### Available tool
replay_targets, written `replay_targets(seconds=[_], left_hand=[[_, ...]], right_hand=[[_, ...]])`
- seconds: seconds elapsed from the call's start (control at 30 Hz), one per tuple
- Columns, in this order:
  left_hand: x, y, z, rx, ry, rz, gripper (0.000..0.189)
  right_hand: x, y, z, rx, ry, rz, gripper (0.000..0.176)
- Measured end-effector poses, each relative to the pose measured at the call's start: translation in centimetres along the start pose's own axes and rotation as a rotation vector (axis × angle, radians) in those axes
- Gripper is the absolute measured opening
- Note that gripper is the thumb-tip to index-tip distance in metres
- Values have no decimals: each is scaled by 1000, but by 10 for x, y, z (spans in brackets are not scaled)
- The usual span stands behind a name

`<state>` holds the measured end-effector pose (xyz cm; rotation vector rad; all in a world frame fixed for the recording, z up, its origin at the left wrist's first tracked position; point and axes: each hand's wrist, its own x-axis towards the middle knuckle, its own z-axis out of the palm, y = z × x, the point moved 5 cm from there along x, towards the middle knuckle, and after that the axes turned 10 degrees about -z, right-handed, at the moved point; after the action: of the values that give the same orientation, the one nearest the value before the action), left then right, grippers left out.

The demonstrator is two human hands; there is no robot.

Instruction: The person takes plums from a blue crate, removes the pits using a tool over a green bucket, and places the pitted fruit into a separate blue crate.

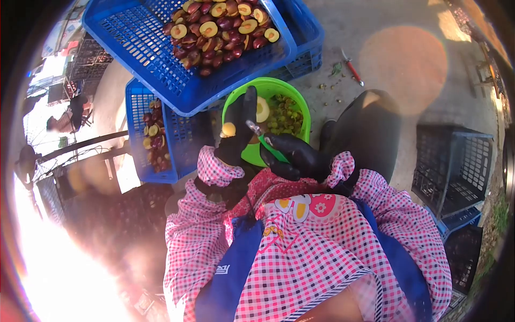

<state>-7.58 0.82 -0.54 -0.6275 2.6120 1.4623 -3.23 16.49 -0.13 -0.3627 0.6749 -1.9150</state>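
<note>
My left hand (236,140), in a dark glove, is closed around a halved plum (262,109) with pale yellow flesh, over the bucket's near rim. Another small yellow piece of fruit (228,129) shows at the side of the same hand. My right hand (298,153), also dark-gloved, grips a small tool with a green handle (273,149); its metal tip points at the left hand. Below both hands stands a bright green bucket (306,115) holding greenish-yellow pits and scraps (287,115).
A large blue crate (134,59) of plum halves (225,32) tilts beyond the bucket, on another blue crate. A second crate (171,137) with plum halves stands at left. A red-handled tool (352,70) lies on the concrete floor. Dark crates (453,166) stand at right.
</note>
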Motion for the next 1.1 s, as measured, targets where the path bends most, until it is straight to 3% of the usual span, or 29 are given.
replay_targets(seconds=[0.03, 0.07, 0.1, 0.13, 0.2, 0.27, 0.33, 0.4, 0.47, 0.53, 0.6, 0.63, 0.67, 0.7, 0.77, 0.87, 0.97, 1.03, 1.07, 1.1], left_hand=[[-4, 7, -7, 544, -9, 198, 33], [-11, 10, -6, 1087, -23, 397, 34], [-10, 17, -20, 773, 8, 11, 30], [-13, 16, -28, 773, 8, 14, 30], [-22, 20, -55, 799, -26, 330, 30], [-33, 8, -85, 1048, 55, 329, 31], [-32, -12, -154, 1004, 55, 289, 35], [-7, -30, -238, 1120, 334, -396, 43], [8, 23, -258, 1527, 542, -395, 45], [37, 58, -233, 1268, 615, 246, 47], [95, 68, -179, 992, 459, 344, 49], [117, 78, -139, 795, 301, 280, 52], [147, 88, -98, 804, 94, 104, 49], [192, 62, -70, 878, 17, 288, 50], [257, 30, -19, 665, -167, 219, 55], [312, -4, 21, 857, -61, 406, 42], [265, 40, 8, 774, -189, 297, 43], [250, 47, 2, 553, -299, 205, 43], [239, 39, -8, 257, -363, 33, 46], [198, 48, -17, -41, -417, -140, 49]], right_hand=[[1, -2, -3, -87, 17, -59, 51], [0, 1, -4, -83, 17, -57, 51], [0, 0, -10, -30, 120, -75, 51], [-1, -2, -17, 23, 222, -91, 51], [-2, -5, -18, 33, 231, -86, 50], [-3, -5, -23, 46, 248, -83, 49], [-2, -4, -30, 86, 287, -140, 48], [-2, -8, -31, 114, 263, -177, 48], [-2, -11, -29, 139, 238, -212, 48], [0, -10, -31, 68, 300, -144, 48], [3, -11, -34, 85, 299, -140, 48], [4, -11, -34, 107, 301, -140, 48], [4, -12, -35, 102, 306, -144, 48], [2, -14, -35, 122, 324, -144, 47], [-1, -17, -37, 135, 351, -153, 46], [-4, -29, -33, 226, 325, -245, 45], [-6, -30, -33, 212, 366, -204, 45], [-4, -32, -37, 115, 322, -349, 40], [-3, -35, -36, 121, 317, -352, 40], [-2, -41, -38, -57, 475, -281, 37]])
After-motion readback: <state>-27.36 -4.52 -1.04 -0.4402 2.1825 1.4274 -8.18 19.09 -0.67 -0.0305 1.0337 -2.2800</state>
